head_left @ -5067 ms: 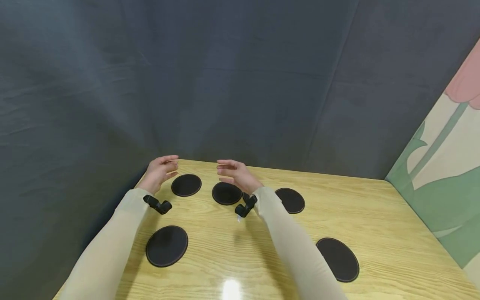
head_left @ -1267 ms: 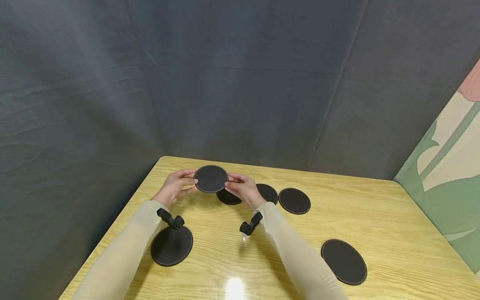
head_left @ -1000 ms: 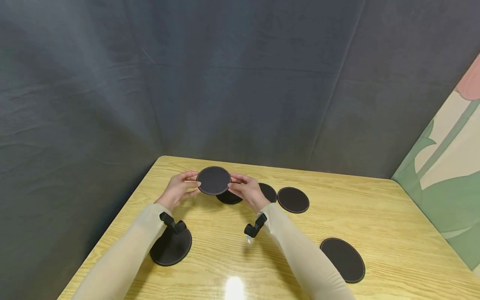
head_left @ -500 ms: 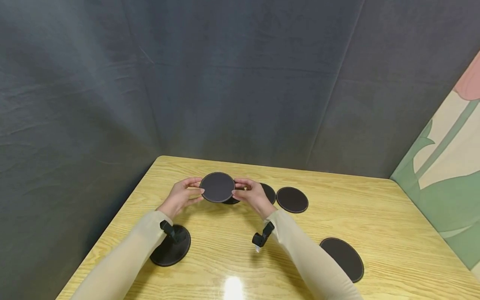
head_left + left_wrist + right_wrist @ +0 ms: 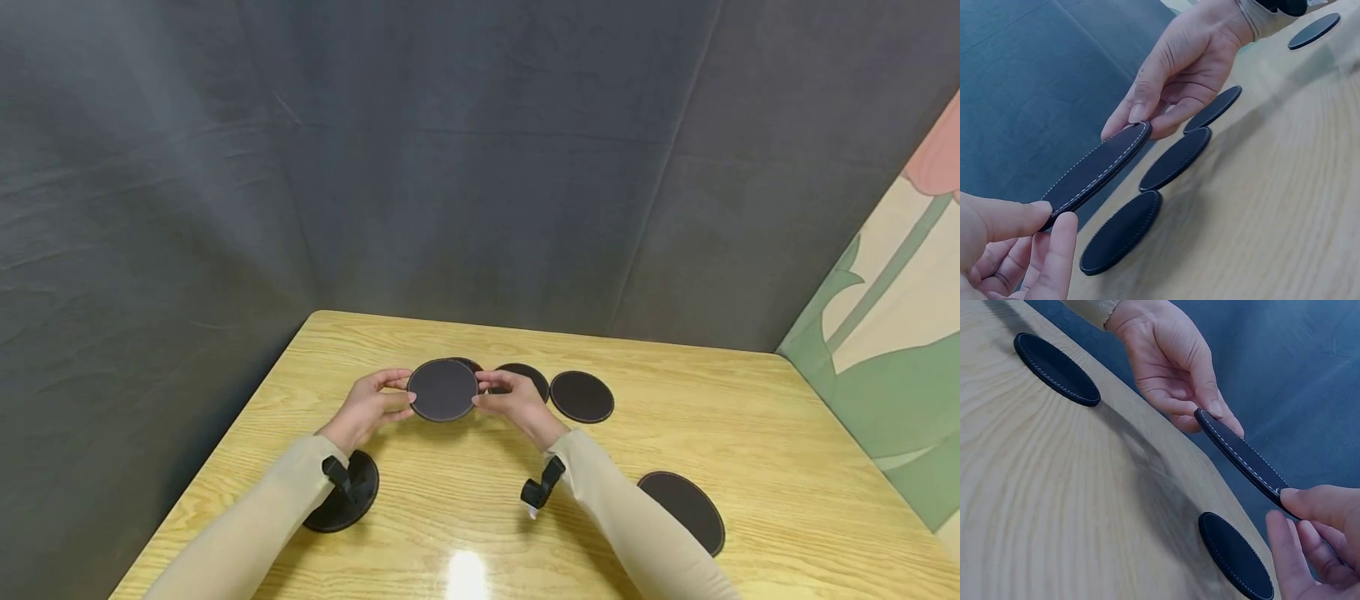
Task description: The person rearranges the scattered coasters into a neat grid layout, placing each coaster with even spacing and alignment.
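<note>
A round black coaster (image 5: 443, 390) with a light stitched rim is held up over the table between both hands. My left hand (image 5: 369, 408) pinches its left edge, thumb on top and fingers below. On the opposite edge, the right hand (image 5: 521, 407) pinches it the same way. The left wrist view shows the coaster (image 5: 1097, 169) tilted and apart from the wood. Just behind it lies another coaster (image 5: 469, 364), mostly hidden in the head view. A further coaster (image 5: 534, 379) lies partly behind the right hand.
More matching coasters rest on the wooden table (image 5: 750, 433): one right of the hands (image 5: 582, 397), one near the right sleeve (image 5: 684, 510), and one partly under the left forearm (image 5: 360, 492). A dark curtain (image 5: 480, 167) borders the table's back and left.
Empty hands above the table at first; both then took hold of the back-left coaster and lifted it. Over the last second they carried it right and nearer to me.
</note>
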Demonstrator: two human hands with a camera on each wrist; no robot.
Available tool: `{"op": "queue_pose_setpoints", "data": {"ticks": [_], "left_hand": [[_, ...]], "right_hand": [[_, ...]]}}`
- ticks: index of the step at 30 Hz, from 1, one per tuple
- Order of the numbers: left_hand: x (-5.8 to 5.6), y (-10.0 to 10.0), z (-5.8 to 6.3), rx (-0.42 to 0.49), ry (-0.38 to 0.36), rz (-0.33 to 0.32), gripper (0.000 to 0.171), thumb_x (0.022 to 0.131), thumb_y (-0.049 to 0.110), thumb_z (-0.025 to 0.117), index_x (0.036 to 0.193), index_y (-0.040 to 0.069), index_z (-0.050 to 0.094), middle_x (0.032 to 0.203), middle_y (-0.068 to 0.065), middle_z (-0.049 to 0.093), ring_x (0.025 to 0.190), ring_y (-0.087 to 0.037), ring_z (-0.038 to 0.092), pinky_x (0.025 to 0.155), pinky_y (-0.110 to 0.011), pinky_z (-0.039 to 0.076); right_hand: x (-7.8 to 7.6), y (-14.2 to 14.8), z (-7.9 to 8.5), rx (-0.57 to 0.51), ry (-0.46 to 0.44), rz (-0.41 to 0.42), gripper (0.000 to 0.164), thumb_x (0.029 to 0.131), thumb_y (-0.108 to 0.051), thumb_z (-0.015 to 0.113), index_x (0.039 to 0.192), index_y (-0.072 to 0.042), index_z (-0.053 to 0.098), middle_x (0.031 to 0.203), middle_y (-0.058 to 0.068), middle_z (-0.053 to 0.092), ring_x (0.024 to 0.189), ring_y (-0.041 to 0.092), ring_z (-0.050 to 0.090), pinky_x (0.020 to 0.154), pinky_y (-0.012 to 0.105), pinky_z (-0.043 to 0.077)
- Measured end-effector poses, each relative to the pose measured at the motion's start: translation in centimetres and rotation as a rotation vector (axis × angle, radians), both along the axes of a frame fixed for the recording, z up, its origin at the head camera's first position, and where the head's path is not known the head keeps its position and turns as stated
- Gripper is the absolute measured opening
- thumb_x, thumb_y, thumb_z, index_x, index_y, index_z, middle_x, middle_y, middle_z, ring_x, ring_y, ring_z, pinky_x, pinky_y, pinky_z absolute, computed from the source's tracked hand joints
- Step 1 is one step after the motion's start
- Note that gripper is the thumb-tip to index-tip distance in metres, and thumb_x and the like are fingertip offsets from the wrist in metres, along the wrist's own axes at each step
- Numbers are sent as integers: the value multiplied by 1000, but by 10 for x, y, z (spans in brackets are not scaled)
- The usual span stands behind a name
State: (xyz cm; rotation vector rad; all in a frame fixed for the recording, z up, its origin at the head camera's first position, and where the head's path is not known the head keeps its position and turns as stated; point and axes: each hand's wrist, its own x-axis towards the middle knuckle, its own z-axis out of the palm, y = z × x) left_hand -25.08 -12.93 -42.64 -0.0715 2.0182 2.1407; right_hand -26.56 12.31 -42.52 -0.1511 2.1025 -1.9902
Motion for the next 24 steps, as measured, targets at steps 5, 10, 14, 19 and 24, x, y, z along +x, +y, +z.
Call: {"op": "queue_pose_setpoints", "data": {"ticks": [5, 10, 14, 19, 24], "left_hand": [[7, 1, -5, -22, -19, -24, 48, 88, -4, 63, 134, 1, 51, 111, -9, 42, 83, -13, 61, 78, -27, 58], [10, 0, -10, -51, -42, -42, 48, 87, -4, 65, 134, 2, 52, 111, -10, 44, 79, -13, 61, 75, -26, 59], [11, 1, -12, -80, -54, -43, 47, 86, -4, 66, 132, 2, 54, 107, -10, 47, 77, -14, 62, 74, -28, 59], [14, 2, -14, -125, -68, -47, 45, 86, -6, 66, 130, -1, 55, 103, -10, 50, 77, -15, 64, 73, -29, 60], [12, 2, -15, -156, -78, -50, 45, 85, -7, 67, 128, -2, 57, 102, -10, 51, 75, -15, 64, 73, -29, 60]], "right_hand": [[5, 4, -6, 75, 20, 9, 42, 81, -1, 72, 123, -4, 65, 107, 13, 61, 84, 15, 63, 83, 36, 57], [9, 7, -11, 30, -3, 46, 40, 84, 5, 68, 123, 7, 61, 99, 10, 62, 83, 12, 66, 83, 33, 58], [11, 10, -13, -35, -36, 71, 38, 86, 11, 63, 123, 14, 56, 88, 4, 65, 79, 10, 68, 80, 31, 59], [12, 11, -16, -9, -58, 76, 35, 85, 11, 64, 119, 15, 58, 78, 1, 66, 73, 10, 68, 76, 31, 60], [14, 10, -21, 30, -74, 72, 33, 84, 12, 65, 116, 15, 60, 79, 6, 67, 73, 13, 69, 76, 32, 60]]}}
